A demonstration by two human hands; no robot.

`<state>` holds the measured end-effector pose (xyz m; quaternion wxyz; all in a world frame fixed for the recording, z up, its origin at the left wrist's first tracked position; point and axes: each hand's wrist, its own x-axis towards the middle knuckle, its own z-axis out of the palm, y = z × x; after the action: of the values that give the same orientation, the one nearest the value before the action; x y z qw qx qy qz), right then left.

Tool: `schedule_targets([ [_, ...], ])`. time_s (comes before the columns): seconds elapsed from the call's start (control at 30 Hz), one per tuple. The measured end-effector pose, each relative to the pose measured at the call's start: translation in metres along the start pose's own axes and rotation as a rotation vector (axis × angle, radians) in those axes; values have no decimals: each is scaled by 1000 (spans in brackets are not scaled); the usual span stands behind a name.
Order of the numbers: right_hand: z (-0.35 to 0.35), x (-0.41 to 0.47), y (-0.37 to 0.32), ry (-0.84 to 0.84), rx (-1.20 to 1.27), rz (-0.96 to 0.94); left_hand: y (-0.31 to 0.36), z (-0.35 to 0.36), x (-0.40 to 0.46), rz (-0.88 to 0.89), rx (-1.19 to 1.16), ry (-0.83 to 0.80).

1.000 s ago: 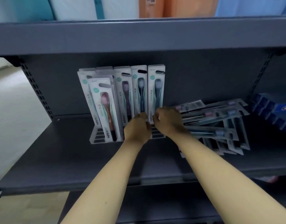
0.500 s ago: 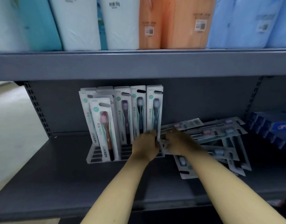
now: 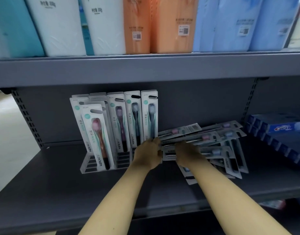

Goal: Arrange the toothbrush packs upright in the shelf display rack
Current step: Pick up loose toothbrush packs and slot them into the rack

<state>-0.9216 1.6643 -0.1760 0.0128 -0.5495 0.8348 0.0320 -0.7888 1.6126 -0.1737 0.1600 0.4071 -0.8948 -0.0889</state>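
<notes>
A clear slotted display rack (image 3: 90, 164) sits on the grey shelf (image 3: 61, 184) and holds several toothbrush packs (image 3: 134, 119) upright. To its right lies a loose pile of toothbrush packs (image 3: 228, 146), flat and crossed over one another. My left hand (image 3: 146, 155) is at the rack's right end, its fingers on the near end of a flat pack (image 3: 169, 154) from the pile. My right hand (image 3: 188, 152) grips the same pack just to the right. The pack's middle is hidden under my right hand.
Blue toothpaste boxes (image 3: 277, 129) are stacked at the right end of the shelf. The shelf above (image 3: 145, 68) carries tall tissue packs (image 3: 173, 24) in white, orange and blue. A perforated upright (image 3: 25, 116) runs down the left side.
Both hands left the base of the upright packs and shifted right onto a flat pack in the pile. The camera tilted up, bringing the upper shelf into view.
</notes>
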Motion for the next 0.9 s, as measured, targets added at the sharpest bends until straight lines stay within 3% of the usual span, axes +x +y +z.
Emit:
schedule_targets([
  [0.13,2,-3,10,108,-8,-68,2,1,-2,-10,28,-45],
  [0.23,0,-7,19,215,128,60,5,6,1,6,-8,-95],
  [0.37,0,-7,36,86,245,382,15,17,7,22,-8,-129],
  [0.53,8,2,39,5,671,552,34,31,15,62,63,-240],
  [0.7,10,5,34,107,960,716,44,43,24,43,107,-314],
  [0.9,3,3,27,382,1381,945,36,43,25,85,-63,-283],
])
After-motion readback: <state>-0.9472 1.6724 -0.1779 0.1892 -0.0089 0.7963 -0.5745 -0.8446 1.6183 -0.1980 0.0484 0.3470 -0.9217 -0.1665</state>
